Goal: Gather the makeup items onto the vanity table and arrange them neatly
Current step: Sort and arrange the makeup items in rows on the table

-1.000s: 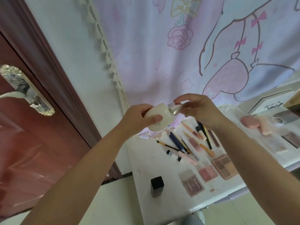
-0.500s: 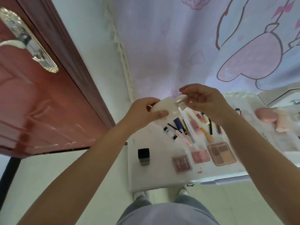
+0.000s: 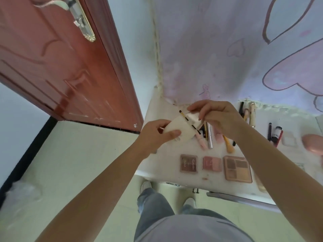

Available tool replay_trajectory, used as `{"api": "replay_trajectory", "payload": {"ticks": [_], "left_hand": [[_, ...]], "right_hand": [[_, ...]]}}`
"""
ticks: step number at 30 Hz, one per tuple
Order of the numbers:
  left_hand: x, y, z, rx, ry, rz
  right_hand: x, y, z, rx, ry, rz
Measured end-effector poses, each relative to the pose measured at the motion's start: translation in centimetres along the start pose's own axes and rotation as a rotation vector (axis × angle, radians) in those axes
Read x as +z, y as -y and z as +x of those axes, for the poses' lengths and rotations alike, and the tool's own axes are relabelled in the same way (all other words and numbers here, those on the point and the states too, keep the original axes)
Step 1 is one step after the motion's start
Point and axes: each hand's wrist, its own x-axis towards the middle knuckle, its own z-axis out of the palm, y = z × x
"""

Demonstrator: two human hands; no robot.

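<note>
The left hand (image 3: 155, 135) still grips the cream rounded plastic bottle (image 3: 180, 131) above the white vanity table (image 3: 162, 159); the right hand (image 3: 216, 117) keeps pinching its silvery cap (image 3: 193, 117), now lower, nearer the three pink palettes (image 3: 212, 163).

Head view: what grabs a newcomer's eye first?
Both hands meet at centre frame above the white vanity table: the left hand holds a cream squat bottle while the right hand pinches its shiny cap. Below them, three pink and brown eyeshadow palettes lie in a row.
</note>
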Motion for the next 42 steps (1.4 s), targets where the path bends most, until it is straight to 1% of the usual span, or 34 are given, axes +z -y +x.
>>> {"api": "replay_trajectory", "payload": {"ticks": [2,6,12,14,17,19,22,24,26,28,29,31,33,34,35,36,38,40,42], "left_hand": [[0.6,1.0,-0.6,-0.033,-0.035,-0.025],[2.2,3.2,-1.7,-0.101,-0.101,-0.106],[4.3,6.1,-2.5,-0.237,-0.141,-0.278],[4.9,6.6,-2.7,-0.258,-0.155,-0.302],[5.3,7.4,-2.8,-0.266,-0.190,-0.337],[5.5,8.0,-2.9,-0.270,-0.216,-0.401],[5.8,8.6,-2.8,-0.276,-0.226,-0.462],[5.8,9.0,-2.6,-0.274,-0.228,-0.429],[5.7,9.5,-2.5,-0.272,-0.237,-0.388],[5.5,10.1,-2.5,-0.289,-0.267,-0.336],[5.4,10.5,-2.4,-0.317,-0.305,-0.299],[5.1,11.5,-2.6,-0.383,-0.433,-0.191],[4.6,12.8,-3.2,-0.387,-0.580,0.034],[4.4,13.6,-3.6,-0.378,-0.630,0.206],[4.2,14.4,-4.0,-0.367,-0.637,0.384],[4.1,15.2,-4.3,-0.359,-0.601,0.542],[4.3,16.7,-4.7,-0.361,-0.449,0.756],[4.8,17.6,-4.8,-0.355,-0.331,0.894],[5.2,18.1,-4.9,-0.340,-0.307,0.962]], "right_hand": [[0.4,-0.4,0.1,0.031,0.075,-0.009],[0.7,-2.1,0.1,0.112,0.175,0.003],[-0.1,-4.6,-0.4,0.183,0.307,0.033],[-0.3,-5.3,-0.5,0.218,0.308,0.054],[-0.2,-6.3,-0.6,0.274,0.232,0.103],[0.0,-7.1,-1.0,0.291,0.215,-0.020],[0.8,-8.2,-1.9,0.370,0.284,-0.247],[1.3,-8.7,-2.0,0.390,0.282,-0.324],[1.6,-9.0,-1.9,0.408,0.267,-0.333],[2.0,-9.2,-1.6,0.401,0.259,-0.388],[2.2,-9.4,-1.4,0.379,0.253,-0.471],[2.9,-9.8,-0.9,0.323,0.237,-0.646],[3.9,-10.2,-0.3,0.271,0.209,-0.725],[4.4,-10.3,-0.1,0.228,0.206,-0.750],[4.8,-10.5,0.1,0.177,0.213,-0.785],[5.3,-10.7,0.3,0.124,0.224,-0.829],[6.0,-11.3,0.4,0.025,0.236,-0.908],[6.3,-12.0,0.4,-0.041,0.248,-0.969],[6.3,-12.4,0.4,-0.053,0.257,-1.000]]}}
